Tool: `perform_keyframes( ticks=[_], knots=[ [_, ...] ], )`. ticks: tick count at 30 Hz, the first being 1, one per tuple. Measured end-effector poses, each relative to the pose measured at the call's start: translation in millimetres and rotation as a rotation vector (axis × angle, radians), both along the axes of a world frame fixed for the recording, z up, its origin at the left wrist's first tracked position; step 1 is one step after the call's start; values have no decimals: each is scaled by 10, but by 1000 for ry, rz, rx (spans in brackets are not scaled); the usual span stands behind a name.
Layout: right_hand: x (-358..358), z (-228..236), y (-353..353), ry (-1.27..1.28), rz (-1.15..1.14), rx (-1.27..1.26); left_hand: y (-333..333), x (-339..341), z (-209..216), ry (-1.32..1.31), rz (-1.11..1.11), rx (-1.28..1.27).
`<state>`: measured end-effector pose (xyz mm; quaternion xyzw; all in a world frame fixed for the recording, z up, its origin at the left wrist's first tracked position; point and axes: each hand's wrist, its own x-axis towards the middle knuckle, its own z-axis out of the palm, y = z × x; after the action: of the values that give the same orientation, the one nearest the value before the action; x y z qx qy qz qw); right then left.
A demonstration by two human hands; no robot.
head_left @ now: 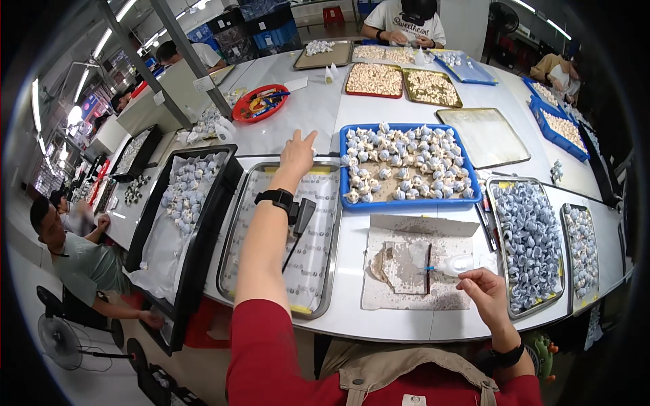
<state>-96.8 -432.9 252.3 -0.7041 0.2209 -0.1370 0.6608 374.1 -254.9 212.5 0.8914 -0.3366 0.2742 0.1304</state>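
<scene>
My left hand reaches forward with its fingers spread, over the table just beyond the far edge of a metal tray lined with printed paper. I cannot make out anything held in it. My right hand is loosely curled, thumb and forefinger slightly apart, beside a white glue bottle. The bottle lies on a stained cardboard sheet, its blue tip resting across a dark narrow stick. Whether the right fingertips touch the bottle is unclear. Beyond the cardboard, a blue tray holds many small blue-and-cream figures.
On the right stand trays of grey-blue pieces and small figures. Pens lie beside the cardboard. A deep black crate is on the left. Farther back are a red basin, trays of cream pieces and co-workers.
</scene>
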Motion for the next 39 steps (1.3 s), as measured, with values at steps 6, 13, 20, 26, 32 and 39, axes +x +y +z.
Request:
perform_keyframes(
  ticks=[6,13,20,26,32,39],
  knots=[
    [-4,-4,-85,45,-23,-282,-295,162,119,370,-2,164],
    [174,-14,-317,23,-39,-878,-111,-1305,754,1061,-377,-569],
    [192,-252,-366,88,120,-708,547,-3159,474,2147,-670,-534],
    [75,-323,-165,71,11,-784,265,-3619,197,2121,-558,-898],
    [-236,-177,-17,17,-126,-176,164,-3801,85,2013,-534,-966],
    [-555,118,68,-96,-94,-616,192,-3897,19,1834,-555,-959]
  ],
)
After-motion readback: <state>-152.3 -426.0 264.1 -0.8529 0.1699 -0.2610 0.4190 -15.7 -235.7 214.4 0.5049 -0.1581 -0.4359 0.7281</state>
